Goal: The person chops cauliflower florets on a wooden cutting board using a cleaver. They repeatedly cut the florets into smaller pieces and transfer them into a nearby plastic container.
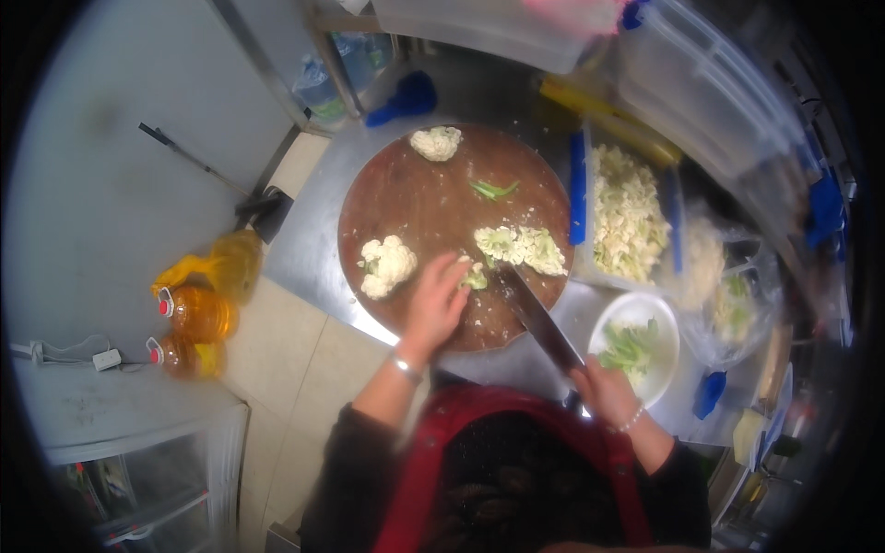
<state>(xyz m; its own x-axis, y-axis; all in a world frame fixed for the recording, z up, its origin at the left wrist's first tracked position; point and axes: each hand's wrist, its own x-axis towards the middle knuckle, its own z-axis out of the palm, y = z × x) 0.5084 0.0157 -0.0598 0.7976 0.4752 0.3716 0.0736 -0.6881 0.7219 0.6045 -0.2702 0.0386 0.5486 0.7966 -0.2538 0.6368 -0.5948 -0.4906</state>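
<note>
On a round wooden chopping block (442, 207), my left hand (435, 304) has its fingers on a small cauliflower piece (474, 276). My right hand (605, 394) grips a kitchen knife (543, 318) by its handle, which the fingers mostly hide. The blade slants up and left, its tip beside the cut cauliflower florets (522, 247) at the block's right. Left of my left hand lies a larger cauliflower chunk (388, 266). Another cauliflower chunk (436, 143) rests near the far rim, and a green leaf piece (494, 189) lies between it and the florets.
Right of the block stand a clear plastic bin of cut cauliflower (629, 214) and a white bowl with green leaves (674, 345). Beyond them is a plastic bag (753, 318). A blue cloth-like item (408, 100) lies behind the block. Oil bottles (200, 314) stand at left.
</note>
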